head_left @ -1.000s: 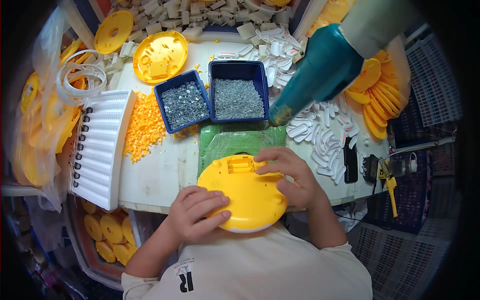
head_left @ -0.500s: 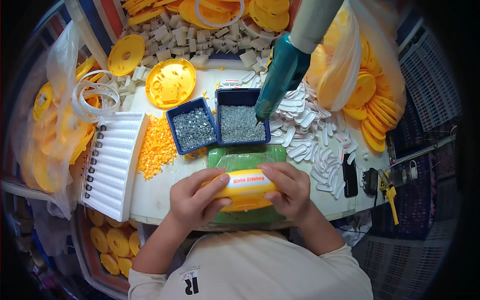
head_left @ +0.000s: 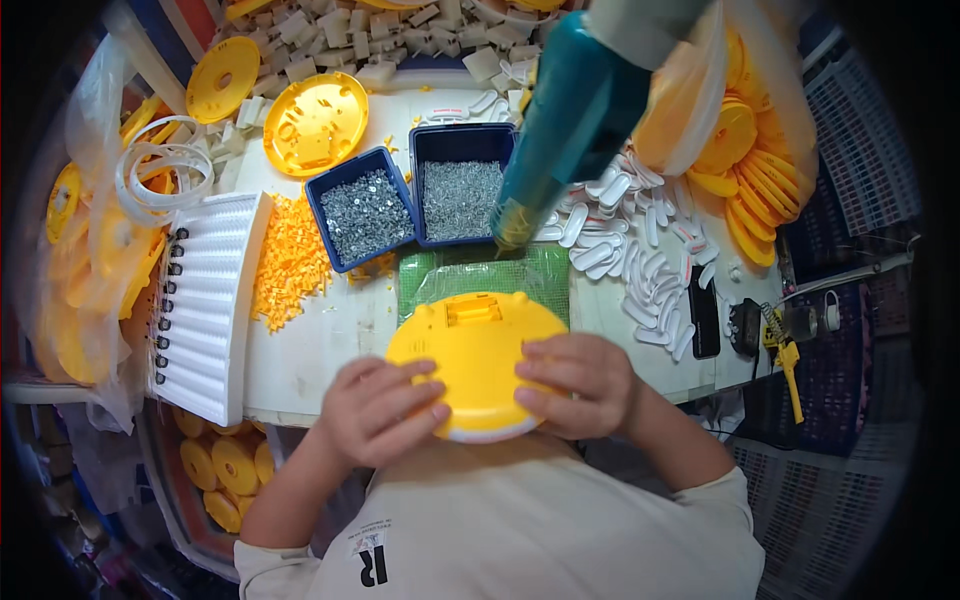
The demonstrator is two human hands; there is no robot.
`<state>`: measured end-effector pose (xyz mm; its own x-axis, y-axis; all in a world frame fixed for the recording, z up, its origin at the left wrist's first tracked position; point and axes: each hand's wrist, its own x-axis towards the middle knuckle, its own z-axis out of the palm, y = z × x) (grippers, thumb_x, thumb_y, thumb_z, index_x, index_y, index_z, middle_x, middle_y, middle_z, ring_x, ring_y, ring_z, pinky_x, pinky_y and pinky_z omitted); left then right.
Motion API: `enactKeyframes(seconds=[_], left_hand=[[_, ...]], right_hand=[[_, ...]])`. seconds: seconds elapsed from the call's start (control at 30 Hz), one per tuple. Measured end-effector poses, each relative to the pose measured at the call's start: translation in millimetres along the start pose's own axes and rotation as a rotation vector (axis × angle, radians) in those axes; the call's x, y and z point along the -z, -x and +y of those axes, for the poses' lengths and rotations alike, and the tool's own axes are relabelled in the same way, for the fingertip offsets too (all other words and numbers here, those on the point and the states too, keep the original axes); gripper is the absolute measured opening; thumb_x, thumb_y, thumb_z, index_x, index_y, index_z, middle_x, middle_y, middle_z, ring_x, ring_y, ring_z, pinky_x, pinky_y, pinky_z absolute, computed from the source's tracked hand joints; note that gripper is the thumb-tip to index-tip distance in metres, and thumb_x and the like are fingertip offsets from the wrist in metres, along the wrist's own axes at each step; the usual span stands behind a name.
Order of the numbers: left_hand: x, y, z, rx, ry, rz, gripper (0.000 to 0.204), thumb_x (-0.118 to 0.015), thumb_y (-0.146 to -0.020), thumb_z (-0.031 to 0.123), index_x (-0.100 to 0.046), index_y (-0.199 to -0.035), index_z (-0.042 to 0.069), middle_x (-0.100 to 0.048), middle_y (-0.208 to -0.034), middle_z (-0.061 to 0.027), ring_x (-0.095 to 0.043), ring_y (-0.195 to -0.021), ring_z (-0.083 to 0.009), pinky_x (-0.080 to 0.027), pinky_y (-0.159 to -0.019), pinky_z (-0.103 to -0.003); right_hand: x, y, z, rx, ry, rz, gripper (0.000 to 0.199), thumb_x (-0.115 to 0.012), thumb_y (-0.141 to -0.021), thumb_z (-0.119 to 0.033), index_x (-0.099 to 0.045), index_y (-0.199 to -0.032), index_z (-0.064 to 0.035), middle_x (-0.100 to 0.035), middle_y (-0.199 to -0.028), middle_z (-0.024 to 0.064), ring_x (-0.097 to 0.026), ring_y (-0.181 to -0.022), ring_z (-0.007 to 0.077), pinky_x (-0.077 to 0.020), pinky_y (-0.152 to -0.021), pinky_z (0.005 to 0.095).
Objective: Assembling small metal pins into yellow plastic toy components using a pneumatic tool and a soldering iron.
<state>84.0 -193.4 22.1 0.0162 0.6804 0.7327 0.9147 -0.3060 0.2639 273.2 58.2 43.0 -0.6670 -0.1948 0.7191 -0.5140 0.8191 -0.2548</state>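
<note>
Between my two hands is a round yellow plastic housing (head_left: 482,365), its flat face turned up. A small rectangular recess shows at its far edge, and a white strip shows along the near edge. My left hand (head_left: 383,408) grips its left side, fingers on the upper face. On the right side my right hand (head_left: 582,386) grips it the same way. The housing is over the near part of a green mat (head_left: 420,278); whether it touches the mat cannot be told. A teal power screwdriver (head_left: 570,125) hangs beyond it, tip pointing down, touched by neither hand.
Two blue bins of small metal parts (head_left: 360,218) stand behind the mat. Loose orange pieces (head_left: 290,265) and a white ridged tray (head_left: 210,300) lie left. White curved pieces (head_left: 655,285) and a black phone (head_left: 703,315) lie right. Bagged yellow discs (head_left: 765,190) flank the table.
Both hands have tilted the housing, so its flat face now shows instead of its labelled rim, and drawn it closer to my body. The view has shifted a little.
</note>
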Motion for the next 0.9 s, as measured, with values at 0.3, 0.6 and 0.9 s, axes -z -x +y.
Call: enactKeyframes(seconds=[0.3, 0.6, 0.9], left_hand=[[-17, 48, 44, -0.002, -0.022, -0.203, 0.024, -0.075, -0.091, 0.018, -0.07, -0.114, 0.024, -0.071, -0.121, 0.0058, -0.068, -0.115, -0.0169, -0.048, -0.093, -0.036], [-17, 45, 43, -0.025, -0.037, -0.209, 0.025, -0.075, -0.091, 0.017, -0.071, -0.114, 0.024, -0.071, -0.121, 0.0064, -0.068, -0.116, -0.015, -0.049, -0.091, -0.034], [-19, 45, 42, -0.003, -0.019, -0.17, 0.026, -0.075, -0.09, 0.014, -0.072, -0.114, 0.024, -0.072, -0.12, 0.0066, -0.068, -0.114, -0.0153, -0.05, -0.091, -0.033]], right_hand=[[1, 40, -28, -0.395, -0.073, -0.276, 0.049, -0.079, -0.084, -0.045, -0.075, -0.117, -0.0092, -0.069, -0.125, 0.0148, -0.068, -0.113, 0.0384, -0.0541, -0.099, 0.0495], [-19, -2, -1, -0.55, -0.024, -0.462, 0.048, -0.07, -0.093, -0.046, -0.073, -0.117, -0.0039, -0.058, -0.144, 0.0217, -0.046, -0.14, 0.0492, -0.0406, -0.115, 0.057], [-34, -24, -3, -0.539, -0.065, -0.529, 0.044, -0.066, -0.098, -0.045, -0.075, -0.114, -0.0053, -0.059, -0.144, 0.0199, -0.044, -0.143, 0.0475, -0.0385, -0.117, 0.0562]])
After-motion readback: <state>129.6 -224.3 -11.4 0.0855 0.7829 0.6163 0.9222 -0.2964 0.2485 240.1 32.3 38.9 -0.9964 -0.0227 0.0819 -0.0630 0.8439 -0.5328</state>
